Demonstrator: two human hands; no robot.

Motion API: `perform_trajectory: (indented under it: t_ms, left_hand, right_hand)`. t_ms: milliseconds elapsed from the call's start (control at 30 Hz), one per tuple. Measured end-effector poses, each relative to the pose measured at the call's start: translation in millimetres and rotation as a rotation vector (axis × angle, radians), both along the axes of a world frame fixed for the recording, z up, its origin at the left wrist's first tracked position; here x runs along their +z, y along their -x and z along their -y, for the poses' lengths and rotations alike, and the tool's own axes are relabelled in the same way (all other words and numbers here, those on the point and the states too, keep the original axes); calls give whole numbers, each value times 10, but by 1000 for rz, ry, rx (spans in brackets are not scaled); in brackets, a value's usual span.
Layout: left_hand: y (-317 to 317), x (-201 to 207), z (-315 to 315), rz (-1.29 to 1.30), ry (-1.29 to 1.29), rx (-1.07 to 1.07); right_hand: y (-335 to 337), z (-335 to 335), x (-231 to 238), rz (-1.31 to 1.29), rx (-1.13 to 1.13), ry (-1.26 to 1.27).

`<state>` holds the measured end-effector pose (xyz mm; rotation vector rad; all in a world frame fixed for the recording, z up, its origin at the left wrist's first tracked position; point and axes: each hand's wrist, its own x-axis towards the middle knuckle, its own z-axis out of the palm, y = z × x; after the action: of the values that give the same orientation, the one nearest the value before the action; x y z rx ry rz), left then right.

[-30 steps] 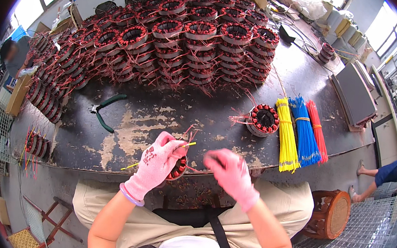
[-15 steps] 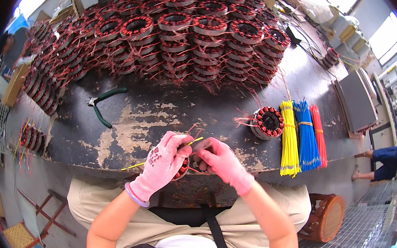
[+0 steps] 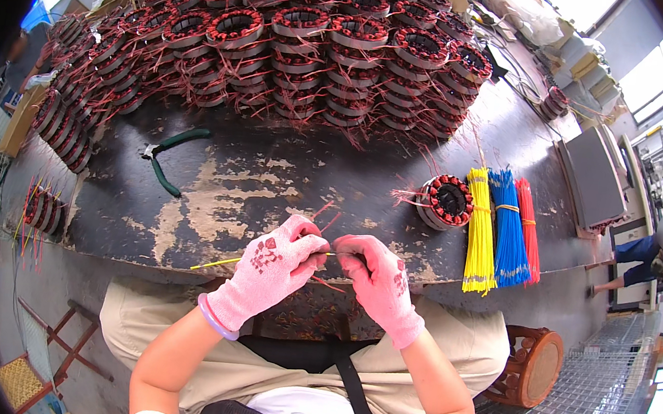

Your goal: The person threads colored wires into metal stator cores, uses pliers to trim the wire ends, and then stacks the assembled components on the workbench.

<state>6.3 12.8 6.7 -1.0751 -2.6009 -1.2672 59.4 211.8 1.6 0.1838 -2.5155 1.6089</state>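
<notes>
"How are the hands standing at the workbench (image 3: 304,164)?"

"Above its near edge, the left hand (image 3: 274,261), in a pink glove, is pinching a thin yellow wire (image 3: 214,264), whose long end is pointing leftward. The right hand (image 3: 379,279), gloved alike, is curling its fingers right beside the wire's short tip; whether it is gripping that, nobody can tell."

"And the red leads (image 3: 327,285)?"

"They are poking out around the left hand, over the same edge; the glove is hiding where they begin."

"What is lying farther in?"

"On the bench's right part, bundles of yellow (image 3: 480,241), blue and red wires are lying side by side, and a single wound ring (image 3: 447,202) is sitting just left of them. Green-handled pliers (image 3: 182,139) are resting spread on its left part."

"And beyond?"

"Along its far side, stacked wound rings (image 3: 352,73) are standing in crowded columns, trailing red leads."
</notes>
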Motion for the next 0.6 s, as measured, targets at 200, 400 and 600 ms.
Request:
perform_trajectory:
  t_ms: [200, 400, 600]
  left_hand:
    - [-22, 34, -66, 8, 53, 23]
    - [-6, -66, -66, -28, 33, -1]
    - [-26, -51, -54, -14, 52, 16]
  right_hand:
    - [66, -61, 88, 113, 50, -9]
    - [262, -123, 50, 476, 51, 180]
    - [136, -118, 125, 208, -6, -85]
